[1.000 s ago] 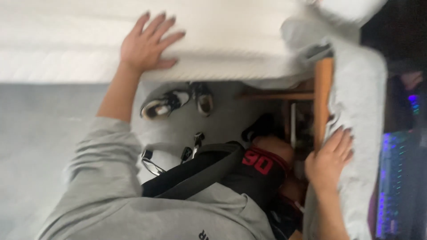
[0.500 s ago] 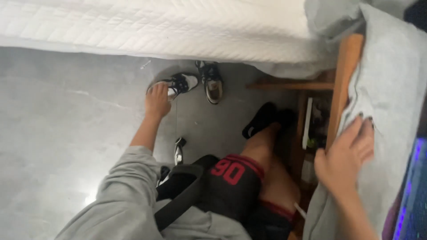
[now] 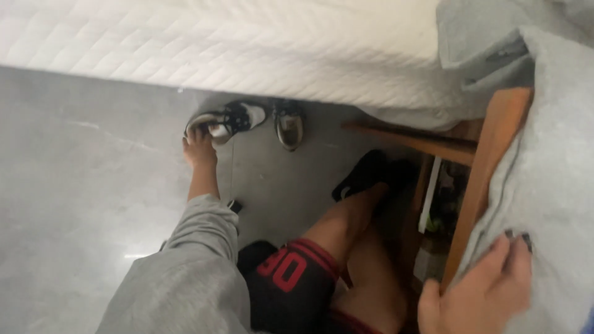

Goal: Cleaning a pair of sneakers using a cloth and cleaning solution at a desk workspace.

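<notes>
Sneaker — black, white and grey, laced, lying on the smooth grey floor at twelve o'clock under the quilted white mattress. Nearest me, my right hand spreads flat on soft grey fabric at five o'clock; farther out, my left hand has its fingers curled on the sneaker's heel.

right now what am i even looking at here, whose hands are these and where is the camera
The camera sits on a person's head and looks down at their own body, so you see grey sleeves, black shorts with red trim and bare legs. The left hand reaches down to the grey floor and grips a black, white and grey sneaker at one end. A second sneaker lies just beside it, both at the edge of a white quilted mattress. The right hand rests on a grey blanket draped over a wooden frame.
</notes>
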